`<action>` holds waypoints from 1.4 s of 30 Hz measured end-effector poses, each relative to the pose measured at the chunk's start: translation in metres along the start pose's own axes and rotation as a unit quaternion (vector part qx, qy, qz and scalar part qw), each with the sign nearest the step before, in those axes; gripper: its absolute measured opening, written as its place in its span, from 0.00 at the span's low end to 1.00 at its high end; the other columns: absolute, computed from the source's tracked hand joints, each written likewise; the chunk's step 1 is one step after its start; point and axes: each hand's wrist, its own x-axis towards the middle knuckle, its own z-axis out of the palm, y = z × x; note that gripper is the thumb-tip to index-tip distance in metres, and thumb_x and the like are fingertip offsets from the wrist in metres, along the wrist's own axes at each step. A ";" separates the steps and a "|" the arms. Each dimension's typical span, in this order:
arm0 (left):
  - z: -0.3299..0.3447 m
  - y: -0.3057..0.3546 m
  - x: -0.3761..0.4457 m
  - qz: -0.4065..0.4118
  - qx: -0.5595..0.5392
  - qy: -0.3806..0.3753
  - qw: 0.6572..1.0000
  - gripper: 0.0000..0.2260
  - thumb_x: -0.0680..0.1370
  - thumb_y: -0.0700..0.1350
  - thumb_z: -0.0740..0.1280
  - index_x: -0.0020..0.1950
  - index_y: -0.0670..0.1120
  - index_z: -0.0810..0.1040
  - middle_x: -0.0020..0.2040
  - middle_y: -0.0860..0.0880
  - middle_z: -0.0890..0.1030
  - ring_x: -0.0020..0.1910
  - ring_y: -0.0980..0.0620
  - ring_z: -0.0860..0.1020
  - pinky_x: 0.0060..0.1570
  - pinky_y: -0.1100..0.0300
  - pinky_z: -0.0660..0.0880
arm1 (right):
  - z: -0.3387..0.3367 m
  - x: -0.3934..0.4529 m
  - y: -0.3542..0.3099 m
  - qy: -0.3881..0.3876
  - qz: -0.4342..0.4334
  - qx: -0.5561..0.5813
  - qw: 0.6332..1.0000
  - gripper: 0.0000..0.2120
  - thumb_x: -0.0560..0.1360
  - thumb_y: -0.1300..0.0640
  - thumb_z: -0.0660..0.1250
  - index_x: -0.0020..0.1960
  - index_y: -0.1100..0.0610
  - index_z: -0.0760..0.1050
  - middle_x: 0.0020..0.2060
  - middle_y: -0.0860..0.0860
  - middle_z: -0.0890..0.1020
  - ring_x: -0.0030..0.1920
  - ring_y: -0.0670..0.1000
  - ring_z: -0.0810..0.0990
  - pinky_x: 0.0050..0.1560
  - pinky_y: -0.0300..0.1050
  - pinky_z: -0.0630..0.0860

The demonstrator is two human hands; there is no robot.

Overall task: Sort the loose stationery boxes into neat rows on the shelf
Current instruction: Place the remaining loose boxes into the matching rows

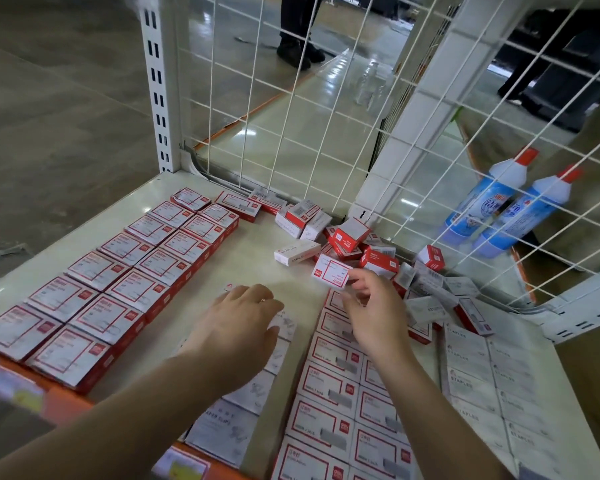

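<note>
Head view of a white shelf (250, 258) with wire mesh (291, 109) at its back and right sides. Two rows of red-and-white boxes (118, 289) run along the left edge, from the front edge toward the back left corner; their printing is too small to read. A row of pale boxes (236, 403) lies at the front, centre; one near the front edge reads "PAPER CLIPS". To its right, two rows of red-framed boxes (340, 410) reach the front edge. At the right edge lie rows of white boxes (492, 382) lettered "STAPLES". A loose heap of boxes (371, 251) fills the back right corner, red and white mixed, lying at all angles; a white box (297, 252) lettered "STAPLES" lies flat just left of the heap.

The left hand (243, 327) rests palm down, fingers relaxed and spread, on the far end of the pale row; its grip is released. The right hand (371, 306) is raised above the far end of the red-framed rows, and its grip pinches a red-framed box (330, 273) by one corner between thumb and fingertips, label up, at the near edge of the heap.

Beyond the right mesh lean two blue-and-white bottles (513, 209) with red caps, labels unreadable. Beyond the back mesh a person's dark shoes (297, 51) stand on a glossy floor (326, 116).
</note>
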 end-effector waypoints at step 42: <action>-0.016 0.022 0.002 -0.039 -0.113 0.041 0.992 0.20 0.81 0.49 0.57 0.73 0.53 0.62 0.70 0.55 0.68 0.68 0.55 0.66 0.66 0.60 0.65 | -0.042 -0.012 -0.019 -0.135 -0.056 0.063 0.987 0.12 0.76 0.56 0.65 0.59 0.49 0.76 0.49 0.39 0.78 0.49 0.36 0.75 0.48 0.31 0.72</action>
